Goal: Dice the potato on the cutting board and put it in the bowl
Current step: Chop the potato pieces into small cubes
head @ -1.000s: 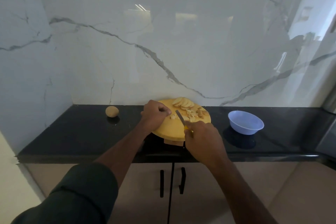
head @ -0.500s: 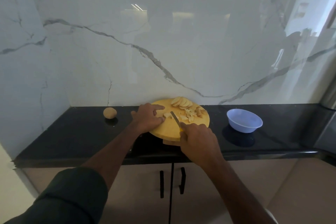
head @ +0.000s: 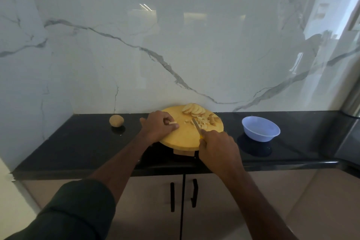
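**A:** How far along does the dicing look?

**B:** Partway, I'd say. On the round cutting board (head: 181, 138) there is a fan of potato slices (head: 192, 108) at the far edge, not yet cut down, and just in front of them a small heap of diced pieces (head: 203, 122).

**A:** And the bowl?

**B:** The blue bowl (head: 260, 129) stands on the bench (head: 78, 142) well to the right of the board, and it looks empty from here. So nothing has gone in yet.

**A:** What are the hands doing?

**B:** The left hand (head: 158, 126) rests on the board's left side, its fingers curled round a thin strip of potato (head: 173, 122). The right hand (head: 218, 147) grips the knife (head: 196, 125) by a yellow handle, mostly hidden in the fist; the blade points into the diced heap.

**A:** Anything else waiting?

**B:** A whole unpeeled potato (head: 116, 120) sits on the bench left of the board, apart from it. Whether it belongs to the job I cannot tell.

**A:** So what remains?

**B:** My guess: cut the held strip, dice the fanned slices, then move everything to the bowl.
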Motion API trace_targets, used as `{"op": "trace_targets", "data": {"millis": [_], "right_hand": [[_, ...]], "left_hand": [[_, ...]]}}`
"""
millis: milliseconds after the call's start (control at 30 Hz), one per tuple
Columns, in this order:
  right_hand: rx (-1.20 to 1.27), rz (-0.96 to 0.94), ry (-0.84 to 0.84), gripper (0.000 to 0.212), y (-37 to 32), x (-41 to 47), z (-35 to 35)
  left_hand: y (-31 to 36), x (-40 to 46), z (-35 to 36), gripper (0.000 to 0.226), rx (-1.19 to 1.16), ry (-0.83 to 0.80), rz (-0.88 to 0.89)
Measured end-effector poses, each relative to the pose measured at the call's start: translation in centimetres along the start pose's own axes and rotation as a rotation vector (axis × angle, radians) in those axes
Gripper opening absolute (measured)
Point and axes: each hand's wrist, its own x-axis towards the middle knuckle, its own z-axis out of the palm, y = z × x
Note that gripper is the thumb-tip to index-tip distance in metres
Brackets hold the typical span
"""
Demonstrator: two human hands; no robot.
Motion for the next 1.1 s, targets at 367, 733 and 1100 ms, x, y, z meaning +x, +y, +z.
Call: {"op": "trace_targets", "data": {"millis": [367, 733, 1100], "right_hand": [[-0.047, 0.067, -0.004, 0.031, -0.5, 0.8, 0.2], [0.038, 0.01, 0.038, 0.035, -1.5, 0.5, 0.7], [0.052, -0.045, 0.038, 0.036, -2.9, 1.5, 2.1]], "left_hand": [[-0.3, -0.2, -0.7, 0.019, -0.023, -0.076, 0.026], [0.7, -0.6, -0.6, 0.019, -0.003, -0.097, 0.033], [1.5, -1.0, -0.3, 0.021, -0.022, -0.053, 0.027]]}}
